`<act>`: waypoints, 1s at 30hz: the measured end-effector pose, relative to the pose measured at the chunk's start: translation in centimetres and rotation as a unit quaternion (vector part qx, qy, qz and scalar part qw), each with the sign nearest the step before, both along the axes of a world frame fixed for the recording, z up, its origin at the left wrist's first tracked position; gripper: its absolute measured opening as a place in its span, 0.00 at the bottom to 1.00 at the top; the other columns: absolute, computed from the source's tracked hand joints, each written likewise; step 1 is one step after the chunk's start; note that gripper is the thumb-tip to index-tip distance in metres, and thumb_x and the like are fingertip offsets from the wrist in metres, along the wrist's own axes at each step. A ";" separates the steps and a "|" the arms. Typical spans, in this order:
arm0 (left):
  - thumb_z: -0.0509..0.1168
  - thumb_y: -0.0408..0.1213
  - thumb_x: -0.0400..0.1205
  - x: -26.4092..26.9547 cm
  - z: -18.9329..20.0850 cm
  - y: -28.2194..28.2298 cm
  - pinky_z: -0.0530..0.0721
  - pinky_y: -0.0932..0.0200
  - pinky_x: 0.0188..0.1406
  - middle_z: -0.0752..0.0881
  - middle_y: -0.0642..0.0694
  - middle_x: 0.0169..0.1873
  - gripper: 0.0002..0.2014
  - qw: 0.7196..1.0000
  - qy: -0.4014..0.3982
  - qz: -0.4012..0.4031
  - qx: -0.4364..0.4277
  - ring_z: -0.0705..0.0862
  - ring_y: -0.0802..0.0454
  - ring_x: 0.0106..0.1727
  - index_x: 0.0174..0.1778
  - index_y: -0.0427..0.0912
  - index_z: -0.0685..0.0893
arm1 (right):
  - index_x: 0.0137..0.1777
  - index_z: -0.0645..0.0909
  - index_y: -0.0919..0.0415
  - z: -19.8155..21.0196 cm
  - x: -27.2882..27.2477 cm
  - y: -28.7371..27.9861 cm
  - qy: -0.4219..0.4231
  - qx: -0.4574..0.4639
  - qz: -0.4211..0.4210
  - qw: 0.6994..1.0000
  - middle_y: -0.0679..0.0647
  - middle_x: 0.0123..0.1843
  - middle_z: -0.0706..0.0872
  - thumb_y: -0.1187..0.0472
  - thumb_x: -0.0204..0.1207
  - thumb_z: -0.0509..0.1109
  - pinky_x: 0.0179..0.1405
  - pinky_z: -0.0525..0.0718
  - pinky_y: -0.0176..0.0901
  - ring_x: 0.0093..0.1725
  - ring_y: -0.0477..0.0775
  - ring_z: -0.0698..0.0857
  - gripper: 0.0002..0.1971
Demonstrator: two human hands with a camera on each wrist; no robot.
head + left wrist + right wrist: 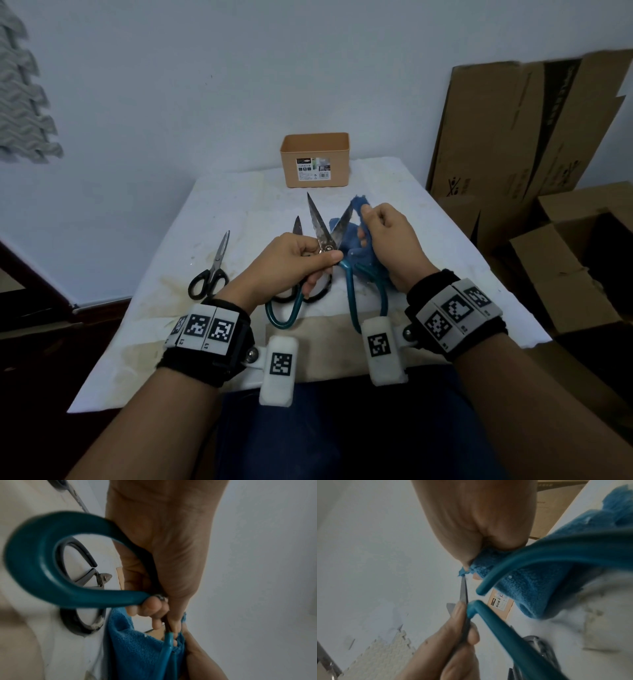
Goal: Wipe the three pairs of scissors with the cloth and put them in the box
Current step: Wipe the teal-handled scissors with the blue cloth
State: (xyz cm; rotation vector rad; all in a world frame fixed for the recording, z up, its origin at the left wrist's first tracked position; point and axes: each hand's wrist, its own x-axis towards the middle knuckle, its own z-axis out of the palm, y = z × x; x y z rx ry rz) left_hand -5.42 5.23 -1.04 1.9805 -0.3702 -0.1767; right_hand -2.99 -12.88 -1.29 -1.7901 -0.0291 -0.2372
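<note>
Both wrists, each strapped with a black band carrying checkered markers, sat closest to the viewer, and from them the hands reached over the table (239, 205). On the left hand (291, 263), thumb and curled fingers pinched the teal-handled scissors (323, 236) right at the pivot, blades spread apart and pointing away toward the wall. On the right hand (390, 240), the fingers were curled round the blue cloth (359, 253), pressing it onto the right-hand blade (the wrist view showed that blade disappearing into the folds). One teal handle loop hung below the left hand, the other below the right. Under the left hand lay a second pair of scissors with black handles (318, 291), largely hidden. A third pair, small and black-handled (212, 270), lay closed on the table to the left, apart from the hands. At the far edge of the table stood the tan box (315, 161), open-topped. Cardboard cartons (513, 137) leaned against the wall to the right.
</note>
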 end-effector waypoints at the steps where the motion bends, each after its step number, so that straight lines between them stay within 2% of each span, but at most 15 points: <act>1: 0.72 0.47 0.82 0.0 0.0 0.2 0.82 0.57 0.34 0.79 0.44 0.19 0.25 1.000 0.004 0.000 -0.006 0.78 0.48 0.22 0.40 0.21 0.81 | 0.41 0.74 0.60 0.1 0.1 -0.2 0.003 0.009 -0.010 1.000 0.52 0.36 0.81 0.51 0.87 0.58 0.39 0.77 0.43 0.34 0.47 0.78 0.16; 3: 0.71 0.46 0.83 0.0 0.1 0.6 0.82 0.57 0.33 0.79 0.45 0.19 0.24 1.000 0.006 0.000 -0.007 0.78 0.49 0.21 0.41 0.22 0.81 | 0.42 0.77 0.63 0.2 0.3 -0.9 0.001 0.016 -0.014 1.000 0.53 0.36 0.82 0.52 0.87 0.60 0.44 0.79 0.48 0.38 0.49 0.79 0.16; 4: 0.72 0.46 0.83 0.0 0.1 0.7 0.82 0.57 0.32 0.79 0.45 0.19 0.24 1.000 0.007 0.001 -0.007 0.78 0.50 0.21 0.41 0.22 0.81 | 0.42 0.79 0.64 0.3 0.3 -1.1 -0.003 0.015 -0.011 1.000 0.53 0.36 0.81 0.53 0.86 0.62 0.43 0.79 0.48 0.37 0.48 0.79 0.16; 7: 0.72 0.47 0.82 0.1 0.0 0.7 0.82 0.58 0.32 0.80 0.43 0.19 0.26 1.000 0.007 0.005 -0.009 0.78 0.49 0.21 0.41 0.21 0.80 | 0.41 0.84 0.64 0.4 0.1 -1.5 -0.018 0.005 0.004 1.000 0.49 0.33 0.82 0.54 0.82 0.68 0.41 0.77 0.40 0.36 0.44 0.78 0.14; 9: 0.72 0.48 0.82 0.4 -0.1 0.6 0.82 0.56 0.34 0.80 0.43 0.19 0.26 1.000 0.003 0.014 -0.006 0.78 0.48 0.21 0.41 0.22 0.81 | 0.41 0.87 0.63 0.6 -0.1 -1.4 -0.013 0.021 0.024 0.999 0.51 0.35 0.85 0.54 0.80 0.70 0.41 0.79 0.42 0.37 0.45 0.80 0.12; 12: 0.72 0.49 0.82 0.6 0.0 0.3 0.82 0.54 0.36 0.81 0.41 0.19 0.24 1.000 -0.006 0.026 0.003 0.79 0.47 0.21 0.37 0.27 0.83 | 0.46 0.88 0.65 0.8 -0.4 -1.0 0.020 0.056 0.056 0.997 0.58 0.40 0.86 0.57 0.80 0.71 0.33 0.79 0.40 0.38 0.50 0.81 0.11; 14: 0.72 0.48 0.82 0.5 0.3 0.0 0.82 0.56 0.34 0.81 0.41 0.19 0.21 0.999 -0.014 0.033 0.009 0.79 0.47 0.21 0.32 0.33 0.83 | 0.46 0.88 0.66 0.9 -0.4 -0.7 0.036 0.066 0.073 0.995 0.59 0.41 0.87 0.59 0.80 0.71 0.33 0.84 0.37 0.41 0.51 0.84 0.10; 16: 0.71 0.48 0.83 0.6 0.4 -0.2 0.80 0.58 0.34 0.81 0.42 0.18 0.20 0.999 -0.023 0.041 0.019 0.78 0.48 0.21 0.29 0.40 0.82 | 0.46 0.87 0.65 0.9 -0.2 -0.4 0.037 0.045 0.078 0.995 0.57 0.40 0.88 0.60 0.78 0.73 0.41 0.88 0.42 0.41 0.52 0.85 0.08; 18: 0.71 0.49 0.83 0.7 0.5 -0.4 0.80 0.57 0.35 0.81 0.42 0.19 0.20 0.998 -0.032 0.049 0.024 0.78 0.49 0.22 0.28 0.42 0.83 | 0.47 0.85 0.65 0.7 0.0 -0.2 0.044 0.037 0.074 0.996 0.58 0.40 0.89 0.59 0.76 0.76 0.49 0.88 0.51 0.41 0.54 0.87 0.08; 20: 0.72 0.49 0.83 0.9 0.6 -0.5 0.81 0.55 0.36 0.82 0.43 0.19 0.19 0.998 -0.034 0.055 0.019 0.79 0.49 0.21 0.30 0.41 0.84 | 0.47 0.84 0.66 0.5 0.2 0.1 0.050 0.031 0.066 0.996 0.60 0.42 0.90 0.57 0.74 0.78 0.51 0.88 0.55 0.41 0.57 0.88 0.11; 23: 0.71 0.45 0.83 0.9 0.8 -1.0 0.80 0.62 0.32 0.82 0.46 0.17 0.17 0.997 -0.043 0.060 0.034 0.79 0.52 0.20 0.31 0.40 0.84 | 0.46 0.85 0.66 0.3 0.3 0.4 0.049 0.000 0.067 0.997 0.61 0.42 0.91 0.55 0.72 0.79 0.51 0.89 0.57 0.44 0.61 0.90 0.13; 26: 0.72 0.45 0.83 0.8 0.9 -1.2 0.76 0.68 0.27 0.81 0.49 0.16 0.17 0.995 -0.056 0.058 0.060 0.78 0.54 0.20 0.32 0.38 0.83 | 0.46 0.84 0.71 0.4 0.4 0.2 0.075 0.030 0.071 0.994 0.63 0.41 0.90 0.58 0.74 0.78 0.47 0.89 0.51 0.37 0.55 0.86 0.14; 28: 0.72 0.46 0.83 0.8 1.0 -1.2 0.75 0.70 0.26 0.81 0.49 0.16 0.18 0.994 -0.063 0.049 0.075 0.78 0.55 0.20 0.28 0.42 0.80 | 0.45 0.83 0.72 0.7 0.3 0.1 0.096 0.061 0.080 0.990 0.61 0.37 0.88 0.61 0.75 0.77 0.38 0.88 0.39 0.34 0.50 0.84 0.12; 30: 0.72 0.46 0.82 0.8 1.2 -1.2 0.74 0.70 0.26 0.82 0.48 0.16 0.19 0.993 -0.071 0.047 0.083 0.78 0.56 0.19 0.27 0.46 0.79 | 0.45 0.83 0.71 1.0 0.2 0.1 0.104 0.090 0.087 0.987 0.58 0.36 0.87 0.63 0.75 0.76 0.33 0.85 0.32 0.31 0.46 0.85 0.09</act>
